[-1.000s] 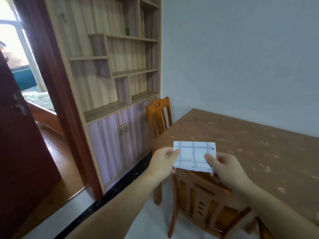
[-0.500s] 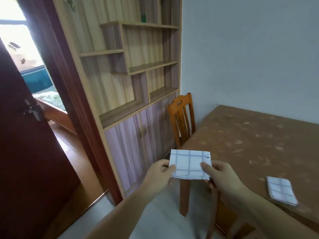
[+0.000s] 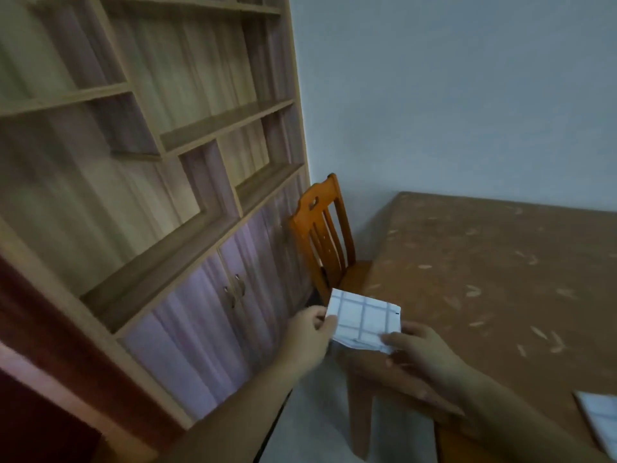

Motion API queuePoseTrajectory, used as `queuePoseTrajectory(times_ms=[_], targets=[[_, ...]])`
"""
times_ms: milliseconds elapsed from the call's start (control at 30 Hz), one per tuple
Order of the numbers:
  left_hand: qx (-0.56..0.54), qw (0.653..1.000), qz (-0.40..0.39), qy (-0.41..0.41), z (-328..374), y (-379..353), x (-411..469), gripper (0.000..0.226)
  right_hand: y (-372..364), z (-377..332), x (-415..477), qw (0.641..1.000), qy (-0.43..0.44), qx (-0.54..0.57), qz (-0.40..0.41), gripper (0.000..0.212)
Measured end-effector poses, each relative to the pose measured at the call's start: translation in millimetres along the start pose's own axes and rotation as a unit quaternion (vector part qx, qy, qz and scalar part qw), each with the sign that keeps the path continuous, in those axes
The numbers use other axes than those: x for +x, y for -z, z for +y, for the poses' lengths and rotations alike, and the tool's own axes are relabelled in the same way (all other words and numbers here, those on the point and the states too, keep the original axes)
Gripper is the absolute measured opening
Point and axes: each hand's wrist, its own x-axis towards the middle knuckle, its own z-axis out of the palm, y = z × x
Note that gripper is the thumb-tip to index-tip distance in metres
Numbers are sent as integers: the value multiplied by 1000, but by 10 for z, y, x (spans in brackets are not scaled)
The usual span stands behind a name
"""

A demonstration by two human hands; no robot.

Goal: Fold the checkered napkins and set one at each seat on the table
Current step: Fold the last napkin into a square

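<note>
Both hands hold one folded white napkin with blue checks (image 3: 364, 319) in the air, off the left edge of the brown table (image 3: 484, 262). My left hand (image 3: 309, 335) pinches its left edge. My right hand (image 3: 422, 354) pinches its lower right corner. A second folded checkered napkin (image 3: 599, 419) lies flat on the table at the lower right, partly cut off by the frame. An orange wooden chair (image 3: 320, 232) stands at the table's far left side, just beyond the held napkin.
A tall wooden shelf unit with lower cabinet doors (image 3: 207, 295) fills the left side, close to the chair. A pale wall (image 3: 450, 95) runs behind the table. Another chair's back (image 3: 377, 372) sits under my hands. A dark red door frame (image 3: 50, 379) is at lower left.
The view has swung right and forward along the table's left side; the doorway has left the frame. The far chair looks closer. Both hands keep hold of the napkin.
</note>
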Motion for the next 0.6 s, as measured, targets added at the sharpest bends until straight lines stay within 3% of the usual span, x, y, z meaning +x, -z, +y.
queuePoseTrajectory(times_ms=[100, 233, 600], targets=[[-14, 998, -67, -2, -38, -74, 600, 12, 32, -138, 383, 998, -4, -19, 65, 13], [-25, 985, -173, -4, -162, -170, 1316, 29, -3, -229, 895, 988, -26, -19, 151, 15], [1, 966, -256, -21, -259, -533, 2755, 36, 296, -271, 2014, 959, -64, -35, 273, 26]])
